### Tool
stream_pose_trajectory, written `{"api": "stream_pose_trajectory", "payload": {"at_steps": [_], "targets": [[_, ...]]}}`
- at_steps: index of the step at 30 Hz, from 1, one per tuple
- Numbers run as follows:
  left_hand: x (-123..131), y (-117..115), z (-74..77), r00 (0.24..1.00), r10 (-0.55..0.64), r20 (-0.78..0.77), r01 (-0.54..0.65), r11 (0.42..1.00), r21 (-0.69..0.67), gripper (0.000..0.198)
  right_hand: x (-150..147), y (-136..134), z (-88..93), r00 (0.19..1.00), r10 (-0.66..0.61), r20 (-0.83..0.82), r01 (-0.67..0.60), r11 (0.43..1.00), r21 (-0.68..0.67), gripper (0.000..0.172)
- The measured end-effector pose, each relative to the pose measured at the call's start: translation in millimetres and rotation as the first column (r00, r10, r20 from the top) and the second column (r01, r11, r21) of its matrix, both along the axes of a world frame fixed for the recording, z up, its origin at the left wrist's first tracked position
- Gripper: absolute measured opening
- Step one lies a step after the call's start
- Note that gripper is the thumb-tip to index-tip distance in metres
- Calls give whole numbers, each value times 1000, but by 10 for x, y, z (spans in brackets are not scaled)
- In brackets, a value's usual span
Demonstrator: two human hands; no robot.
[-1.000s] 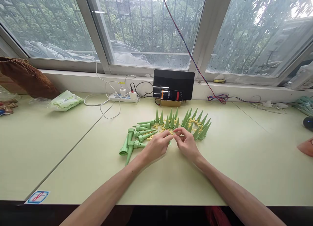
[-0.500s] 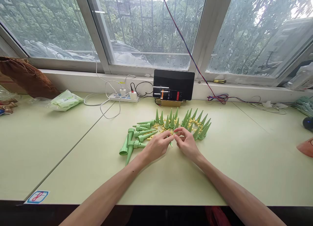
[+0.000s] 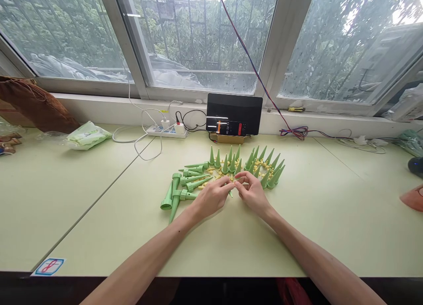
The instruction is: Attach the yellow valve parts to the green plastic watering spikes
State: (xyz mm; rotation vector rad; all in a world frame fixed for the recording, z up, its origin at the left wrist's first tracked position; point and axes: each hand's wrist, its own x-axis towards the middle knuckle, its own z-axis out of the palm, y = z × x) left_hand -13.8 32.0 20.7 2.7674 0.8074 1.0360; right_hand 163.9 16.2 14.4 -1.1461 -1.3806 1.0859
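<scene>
My left hand [image 3: 214, 194] is closed around a green plastic spike [image 3: 231, 194], whose narrow tip shows below the fingers. My right hand [image 3: 253, 191] meets it with thumb and forefinger pinched together; whatever they grip is too small and covered to name. To the left, several loose green spikes [image 3: 194, 184] lie on their sides, some with wide threaded collars. Behind the hands, upright green spikes [image 3: 232, 165] stand on their broad ends, and another upright group [image 3: 273, 178] is at the right. Small yellow pieces [image 3: 263, 169] lie scattered among them.
A pale green table [image 3: 264, 248] holds everything. Behind the spikes, a black tablet [image 3: 234, 107] leans with a phone [image 3: 231, 128] in front. A power strip [image 3: 168, 131], white cables and a green-white packet [image 3: 88, 135] are at left. A wire bundle [image 3: 297, 132] lies at back right.
Both hands stay together in nearly the same pose. The camera view shifts very slightly; the spikes and yellow pieces look unmoved.
</scene>
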Motion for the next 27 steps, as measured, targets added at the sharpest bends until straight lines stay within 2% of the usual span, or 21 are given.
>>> {"api": "stream_pose_trajectory", "payload": {"at_steps": [7, 11, 27], "targets": [[26, -1, -28, 986, 58, 159, -18, 971, -239, 22, -14, -26, 24, 999, -28, 29, 26, 999, 41, 31], [42, -1, -17, 971, 77, 228, 3, 944, -329, 16, -30, -33, 32, 997, -44, 59, 39, 996, 84, 30], [41, 35, -41, 929, 116, 352, 67, 882, -467, 5, -30, -44, 16, 991, -51, 125, 29, 984, 175, 19]]}}
